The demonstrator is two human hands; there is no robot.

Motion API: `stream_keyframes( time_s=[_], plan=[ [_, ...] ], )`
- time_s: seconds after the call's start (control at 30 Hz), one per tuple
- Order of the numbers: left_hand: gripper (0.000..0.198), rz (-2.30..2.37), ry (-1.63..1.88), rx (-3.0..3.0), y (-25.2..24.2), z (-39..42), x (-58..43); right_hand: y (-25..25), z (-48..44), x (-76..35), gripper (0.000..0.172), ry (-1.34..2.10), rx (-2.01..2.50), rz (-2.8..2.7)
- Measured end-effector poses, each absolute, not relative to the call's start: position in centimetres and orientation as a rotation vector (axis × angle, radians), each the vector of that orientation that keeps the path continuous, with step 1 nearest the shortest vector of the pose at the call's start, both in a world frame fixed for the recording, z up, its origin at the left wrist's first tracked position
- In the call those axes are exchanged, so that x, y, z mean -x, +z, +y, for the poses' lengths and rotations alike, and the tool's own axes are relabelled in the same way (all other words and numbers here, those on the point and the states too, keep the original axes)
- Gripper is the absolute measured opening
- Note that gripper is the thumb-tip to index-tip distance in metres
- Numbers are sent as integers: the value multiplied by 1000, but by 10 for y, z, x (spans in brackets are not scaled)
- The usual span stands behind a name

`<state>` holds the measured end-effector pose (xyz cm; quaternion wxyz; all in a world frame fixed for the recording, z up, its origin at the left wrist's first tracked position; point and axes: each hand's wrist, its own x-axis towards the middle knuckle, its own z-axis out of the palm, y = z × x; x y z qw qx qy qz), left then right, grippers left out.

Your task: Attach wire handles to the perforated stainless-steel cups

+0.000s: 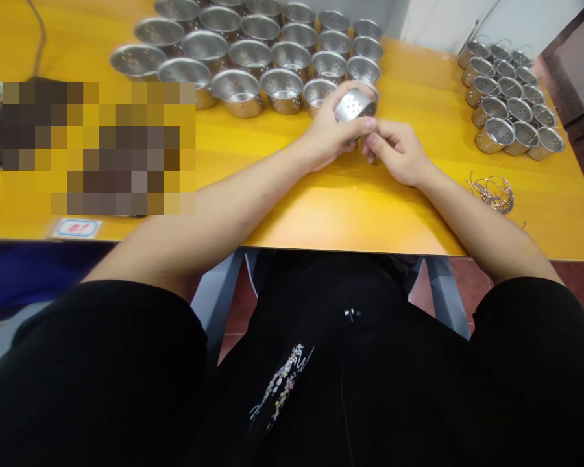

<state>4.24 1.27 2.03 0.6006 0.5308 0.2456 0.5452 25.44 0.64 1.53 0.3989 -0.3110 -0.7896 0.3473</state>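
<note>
My left hand (328, 130) is wrapped round a perforated metal cup (354, 104), tipped so that its holed base shows. The cup is held above the yellow table, in front of the big group of cups. Close against its lower right edge, my right hand (399, 152) is closed in a pinch, its fingertips meeting my left thumb. Whatever lies between the right fingertips is too small or hidden to make out. A tangle of thin wire handles (496, 193) lies on the table by my right forearm.
Several rows of perforated metal cups (243, 94) stand upright across the back of the yellow table (321, 217). At the far right more cups (496, 136) stand grouped, some with wire handles raised. A small label (76, 227) is on the front edge, left. A patch above it is pixelated.
</note>
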Motion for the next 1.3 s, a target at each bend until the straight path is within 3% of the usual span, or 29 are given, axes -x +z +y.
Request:
stream_keyframes(
  time_s=[0.3,0.5,0.77,1.3],
  plan=[
    [39,566,1251,-1290,26,9,-39,16,8,-256,87,880,808,-2007],
    [46,644,1250,-1330,23,14,-39,9,12,-259,86,837,724,-2031],
    [34,615,1306,-1367,15,18,-40,10,12,-259,85,831,720,-2044],
    [33,654,1318,-1408,16,17,-41,12,9,-258,85,880,748,-2035]
  ],
)
